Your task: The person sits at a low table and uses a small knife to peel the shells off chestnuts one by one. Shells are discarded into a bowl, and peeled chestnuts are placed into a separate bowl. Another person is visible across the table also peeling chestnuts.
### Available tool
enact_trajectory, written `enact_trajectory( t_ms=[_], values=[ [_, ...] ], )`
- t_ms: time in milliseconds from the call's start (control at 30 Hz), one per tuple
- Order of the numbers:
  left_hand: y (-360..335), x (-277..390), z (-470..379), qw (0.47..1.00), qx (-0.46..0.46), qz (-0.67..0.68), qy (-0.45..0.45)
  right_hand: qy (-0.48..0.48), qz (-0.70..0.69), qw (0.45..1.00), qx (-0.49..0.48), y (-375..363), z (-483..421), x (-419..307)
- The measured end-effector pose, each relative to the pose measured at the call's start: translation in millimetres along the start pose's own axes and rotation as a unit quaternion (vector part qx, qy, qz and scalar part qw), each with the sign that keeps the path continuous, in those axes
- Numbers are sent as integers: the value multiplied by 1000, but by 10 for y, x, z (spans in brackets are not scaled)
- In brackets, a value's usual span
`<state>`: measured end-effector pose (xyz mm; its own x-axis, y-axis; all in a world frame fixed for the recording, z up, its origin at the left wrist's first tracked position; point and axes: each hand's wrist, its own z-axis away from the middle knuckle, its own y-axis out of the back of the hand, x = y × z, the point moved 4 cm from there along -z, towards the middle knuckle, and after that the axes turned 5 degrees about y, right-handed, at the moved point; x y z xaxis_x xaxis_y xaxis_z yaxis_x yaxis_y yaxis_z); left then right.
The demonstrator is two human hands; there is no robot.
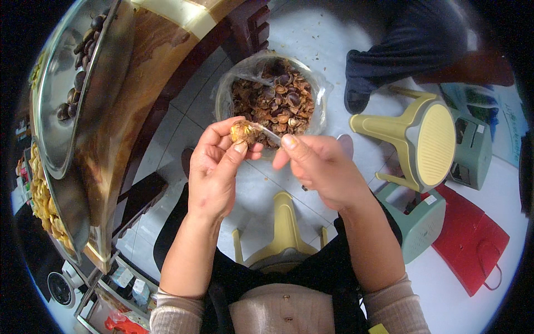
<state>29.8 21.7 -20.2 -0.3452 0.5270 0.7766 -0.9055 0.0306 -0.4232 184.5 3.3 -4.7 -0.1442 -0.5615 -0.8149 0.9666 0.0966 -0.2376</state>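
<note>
Between the thumb and fingers of my left hand [215,169] is a roundish nut [243,132], brown and fibrous with a yellow patch showing. My right hand [319,167] grips a small knife [270,134], its thin blade against the right side of the nut. The knife's handle is mostly hidden in my fist. Below both hands, on the floor, stands a bin lined with clear plastic [320,100]. Brown husks and dark shell pieces [283,98] fill much of it.
At left, a wooden table [137,62] carries a clear tray [62,144] of dark nuts [79,83] and a heap of yellow pieces [44,196]. To the right are a tipped yellow stool [436,144], green stools [427,227], a red bag [471,238] and another person's leg [388,67].
</note>
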Motion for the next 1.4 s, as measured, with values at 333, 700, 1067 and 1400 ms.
enact_trajectory(
  t_ms=[333,700,1067,1400],
  values=[
    [-81,-42,103,994,-51,-91,-16,181,231,942,163,-89,-39,-60],
    [-114,11,112,996,-82,-28,-37,154,78,964,204,-150,-114,-34],
    [10,108,51,994,-69,87,7,250,130,932,226,24,-316,14],
    [93,148,32,991,20,127,-23,234,240,938,91,-214,-55,-200]
  ],
)
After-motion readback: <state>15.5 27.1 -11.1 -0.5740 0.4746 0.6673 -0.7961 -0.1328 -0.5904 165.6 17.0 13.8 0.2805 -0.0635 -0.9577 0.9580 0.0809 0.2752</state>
